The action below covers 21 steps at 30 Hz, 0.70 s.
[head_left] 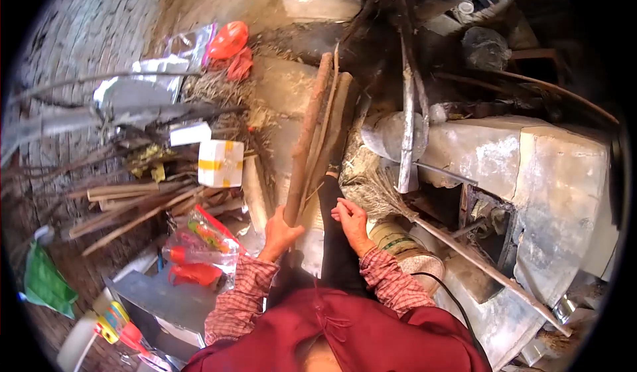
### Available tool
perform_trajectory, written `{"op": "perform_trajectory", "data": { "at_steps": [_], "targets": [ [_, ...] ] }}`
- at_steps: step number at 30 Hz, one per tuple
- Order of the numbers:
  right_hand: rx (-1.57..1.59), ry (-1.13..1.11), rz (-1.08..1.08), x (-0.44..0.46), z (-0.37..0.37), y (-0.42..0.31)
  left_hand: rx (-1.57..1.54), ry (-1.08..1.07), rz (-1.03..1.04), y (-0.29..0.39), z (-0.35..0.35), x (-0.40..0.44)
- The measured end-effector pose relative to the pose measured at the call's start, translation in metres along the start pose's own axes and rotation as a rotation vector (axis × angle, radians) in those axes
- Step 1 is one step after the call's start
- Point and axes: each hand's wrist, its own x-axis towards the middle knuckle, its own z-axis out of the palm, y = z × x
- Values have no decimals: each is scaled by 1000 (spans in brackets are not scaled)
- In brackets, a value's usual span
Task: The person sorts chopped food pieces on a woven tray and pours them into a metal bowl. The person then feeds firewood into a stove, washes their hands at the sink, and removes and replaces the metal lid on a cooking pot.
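My left hand (281,234) is closed around the lower end of a long brown wooden stick (310,130), which points away from me. Thinner sticks (327,113) lie along its right side. My right hand (352,224) is over my dark trouser leg, apart from the stick. Its fingers are curled in, and nothing shows in them. To the right of that hand lies a twig broom (458,246) with its bristles towards the middle. A round woven-looking container (415,266) is just below the broom, beside my right forearm.
A pile of firewood (139,203) lies left, with a white box with yellow tape (221,163) at its edge. Plastic bags (202,246) lie near my left sleeve. At right stands a masonry stove (478,153) with a dark opening. A pale branch (407,126) leans by it.
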Motion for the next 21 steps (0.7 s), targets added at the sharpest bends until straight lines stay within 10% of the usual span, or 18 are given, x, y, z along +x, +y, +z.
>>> {"op": "perform_trajectory", "data": {
  "at_steps": [10, 21],
  "targets": [
    [144, 168, 31, 64, -128, -105, -385, -371, 115, 206, 38, 93],
    [276, 325, 115, 75, -99, -128, -524, -705, -148, 318, 79, 180]
  ]
}}
